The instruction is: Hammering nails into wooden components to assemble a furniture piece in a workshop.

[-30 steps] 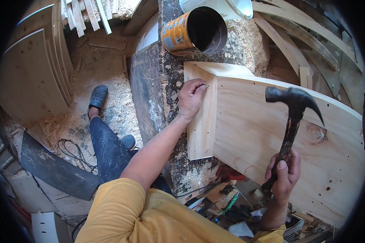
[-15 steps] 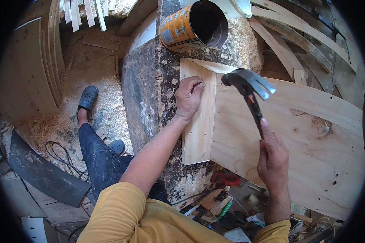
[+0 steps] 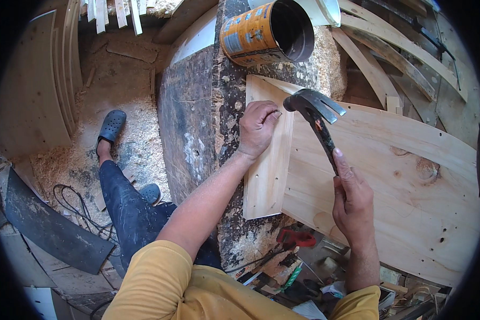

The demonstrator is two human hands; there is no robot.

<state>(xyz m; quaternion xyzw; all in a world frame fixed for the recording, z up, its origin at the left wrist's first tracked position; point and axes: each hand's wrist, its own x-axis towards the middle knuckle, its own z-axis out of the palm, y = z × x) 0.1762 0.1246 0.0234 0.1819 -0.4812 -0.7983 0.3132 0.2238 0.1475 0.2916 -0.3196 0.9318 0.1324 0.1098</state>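
My left hand (image 3: 257, 129) is closed in a pinch and rests on a narrow pale board (image 3: 265, 189). A small nail seems to be between its thumb and finger, mostly hidden. In my right hand (image 3: 353, 205) is a claw hammer (image 3: 326, 140), gripped by its dark handle with the index finger stretched along it. The hammer's head hangs just right of my left fingertips, claw pointing right. The narrow board lies along the left end of a wide, curved wooden panel (image 3: 357, 170), and small dark holes dot both pieces.
An orange tin can (image 3: 250, 37) lies tilted on the worn bench (image 3: 189, 106), beyond the boards. Curved wooden strips (image 3: 400, 58) are piled at the far right. A red-handled tool (image 3: 297, 238) and clutter sit below the panel. Sawdust covers the floor (image 3: 138, 112) at left.
The hammer head has dropped slightly and moved left, closer to my left fingers. My left hand keeps its pinch on the board. The whole view has shifted a little.
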